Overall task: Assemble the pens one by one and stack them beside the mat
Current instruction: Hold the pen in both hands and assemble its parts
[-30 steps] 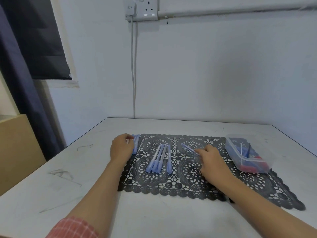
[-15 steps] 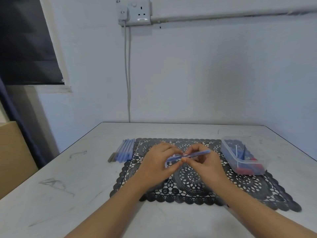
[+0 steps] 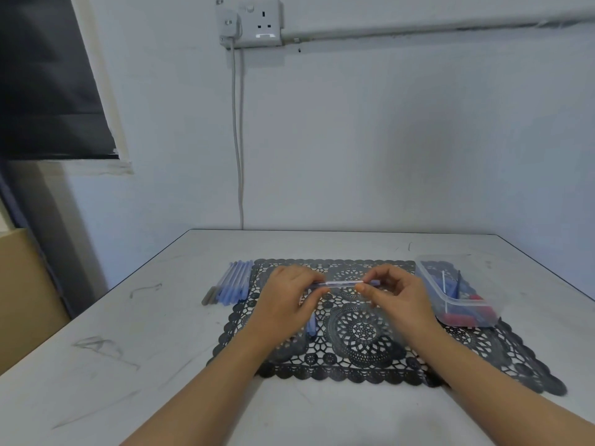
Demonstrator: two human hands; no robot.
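Note:
A black lace mat (image 3: 360,346) lies on the white table. Above its middle I hold a pale blue pen barrel (image 3: 342,283) level between both hands. My left hand (image 3: 286,300) grips its left end and my right hand (image 3: 394,296) pinches its right end. A row of several assembled blue pens (image 3: 232,283) lies on the table just left of the mat. More loose blue pen parts (image 3: 310,326) lie on the mat, mostly hidden under my left hand.
A clear plastic tub (image 3: 458,296) with red and blue pen parts stands on the mat's right end. A socket and cable (image 3: 238,149) hang on the wall behind. A brown cabinet (image 3: 22,300) stands at the left, off the table.
My left hand left the pen row beside the mat and came to the middle. Both hands lifted a barrel off the mat and now hold it level, farther apart along it.

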